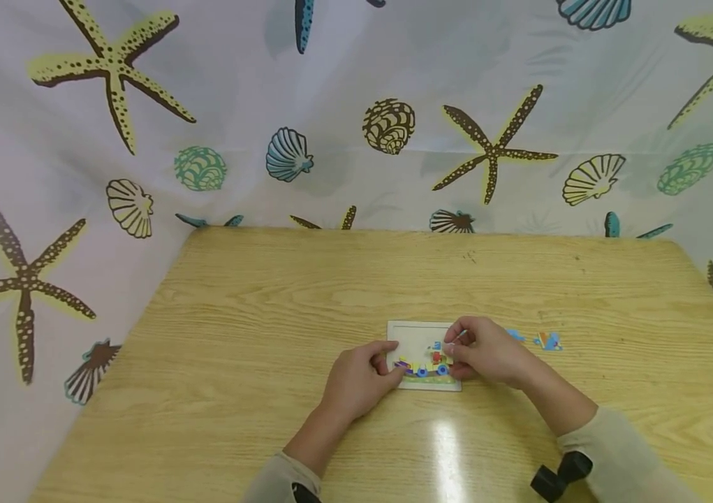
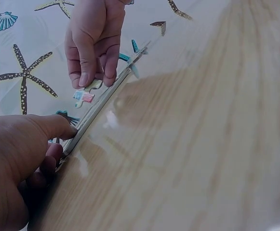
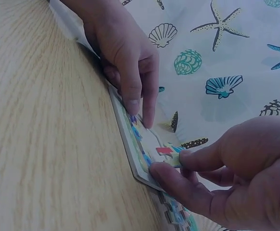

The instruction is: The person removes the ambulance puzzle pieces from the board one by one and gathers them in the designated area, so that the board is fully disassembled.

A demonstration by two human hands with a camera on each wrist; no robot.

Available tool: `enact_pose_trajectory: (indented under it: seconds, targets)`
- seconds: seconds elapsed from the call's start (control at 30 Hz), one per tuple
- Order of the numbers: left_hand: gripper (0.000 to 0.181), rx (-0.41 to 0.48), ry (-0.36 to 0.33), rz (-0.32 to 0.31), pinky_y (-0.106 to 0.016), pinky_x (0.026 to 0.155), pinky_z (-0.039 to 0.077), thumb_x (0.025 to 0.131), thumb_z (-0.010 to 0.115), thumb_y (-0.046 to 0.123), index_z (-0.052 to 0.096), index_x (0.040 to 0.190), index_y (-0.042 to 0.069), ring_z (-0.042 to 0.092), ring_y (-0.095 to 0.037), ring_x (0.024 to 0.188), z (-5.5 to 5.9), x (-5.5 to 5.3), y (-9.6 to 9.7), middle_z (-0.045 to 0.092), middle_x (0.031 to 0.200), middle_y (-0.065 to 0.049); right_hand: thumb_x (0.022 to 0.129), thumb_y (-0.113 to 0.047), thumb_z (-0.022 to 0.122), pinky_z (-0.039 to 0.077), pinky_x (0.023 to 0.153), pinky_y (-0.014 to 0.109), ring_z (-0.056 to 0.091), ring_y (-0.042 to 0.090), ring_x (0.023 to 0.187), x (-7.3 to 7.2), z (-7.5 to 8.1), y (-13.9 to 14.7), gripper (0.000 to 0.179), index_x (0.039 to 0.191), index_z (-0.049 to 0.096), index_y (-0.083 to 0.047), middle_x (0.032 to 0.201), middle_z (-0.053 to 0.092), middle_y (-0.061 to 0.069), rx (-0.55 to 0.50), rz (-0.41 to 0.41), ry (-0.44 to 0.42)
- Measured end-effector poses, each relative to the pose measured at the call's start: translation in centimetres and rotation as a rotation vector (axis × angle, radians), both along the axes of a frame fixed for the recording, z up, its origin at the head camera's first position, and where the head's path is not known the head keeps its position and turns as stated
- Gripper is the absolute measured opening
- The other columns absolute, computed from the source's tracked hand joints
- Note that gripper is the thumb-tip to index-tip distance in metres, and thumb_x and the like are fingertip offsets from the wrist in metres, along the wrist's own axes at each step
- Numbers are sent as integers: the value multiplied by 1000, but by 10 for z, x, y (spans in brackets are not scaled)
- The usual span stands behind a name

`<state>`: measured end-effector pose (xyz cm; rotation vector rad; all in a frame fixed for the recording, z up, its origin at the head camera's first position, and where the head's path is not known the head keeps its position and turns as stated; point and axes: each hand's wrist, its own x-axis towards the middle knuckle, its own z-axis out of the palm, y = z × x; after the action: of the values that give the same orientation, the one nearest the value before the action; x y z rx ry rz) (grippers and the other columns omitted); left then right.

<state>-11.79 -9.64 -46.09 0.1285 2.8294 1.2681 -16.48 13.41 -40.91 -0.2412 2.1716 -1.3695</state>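
Puzzle board [image 1: 422,339] sits flat near the front middle of the table [image 1: 268,335], a thin pale rectangular tray with a slightly raised rim and rounded corners, looks like cardboard or thin wood. Its lower strip is already filled with bright pieces in yellow, blue, red and a green band along the bottom edge; the upper part is bare and whitish.

The left hand [image 1: 359,381] rests at the board's left edge, thumb and forefinger laid along the rim and pressing it down, fingers mostly straight, so that grip isn't clamped around anything. The right hand [image 1: 484,349] is over the board's right side, thumb and fingertips pinched together on a small flat puzzle piece [image 3: 171,155], pale yellow with a red patch, held right at the filled strip.

Around it: a few loose pieces [image 1: 541,340], blue and orange, lie on the table just right of the right hand. The tabletop is light wood grain, glossy enough to throw a glare streak in front of the board. A white curtain [image 1: 331,105] printed with starfish and shells hangs behind and to both sides. The right hand covers the board's right edge in the head view.
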Motion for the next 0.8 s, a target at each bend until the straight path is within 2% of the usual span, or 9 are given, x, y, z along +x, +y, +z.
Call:
enact_pose_trajectory:
  seconds: [0.3, 0.8]
  targets:
    - [40, -8, 5, 6, -22, 57, 37, 87, 75, 31, 71, 124, 14, 45, -6, 56, 1, -1, 2, 57, 68, 10, 96, -3, 63, 60, 78, 33, 69, 21, 84, 2, -1, 16, 19, 112, 58, 5, 99, 54, 15, -57, 40, 34]
    - [40, -18, 25, 10, -22, 57, 37, 87, 76, 30, 72, 123, 13, 43, -6, 55, 0, 0, 1, 57, 68, 10, 96, -8, 65, 59, 82, 33, 69, 21, 90, 3, 1, 70, 32, 121, 55, 7, 102, 52, 14, -58, -44, 46]
